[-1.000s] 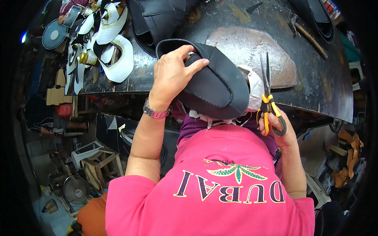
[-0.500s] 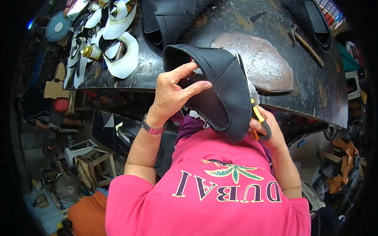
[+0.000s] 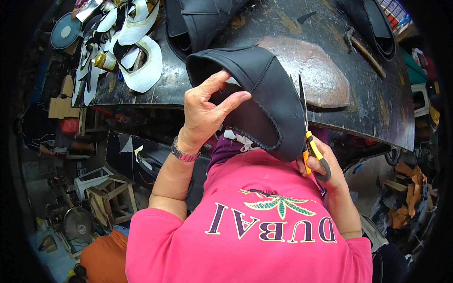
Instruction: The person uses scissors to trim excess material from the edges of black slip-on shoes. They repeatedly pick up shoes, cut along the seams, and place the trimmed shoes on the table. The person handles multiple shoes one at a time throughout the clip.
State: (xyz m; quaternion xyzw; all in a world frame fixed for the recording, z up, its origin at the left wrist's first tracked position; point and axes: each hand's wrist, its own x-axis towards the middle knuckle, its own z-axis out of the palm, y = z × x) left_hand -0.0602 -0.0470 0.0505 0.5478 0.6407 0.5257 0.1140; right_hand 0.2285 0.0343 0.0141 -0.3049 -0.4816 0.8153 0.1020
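Scuffed, brown-stained black counter (image 3: 384, 111) in a crowded workroom; wooden stool (image 3: 113, 195) on the floor at left, brown scraps (image 3: 415, 193) at right. On the counter, a glossy grey-brown slab (image 3: 306, 70) with rounded outline, a wooden-handled hammer (image 3: 369, 57) to its right, and curved white-and-black cut pieces (image 3: 146, 66) far left. Above the lap, at the counter's near edge, a smooth black stitched upper (image 3: 289, 101) with a puckered inner seam. Left hand (image 3: 205, 107) holding the upper at its opening, thumb and forefinger parted; right hand (image 3: 328, 162) with fingers around yellow-and-black scissors (image 3: 309, 137), blades pointing away beside the upper's right edge, contact impossible to tell. Bare counter near right.
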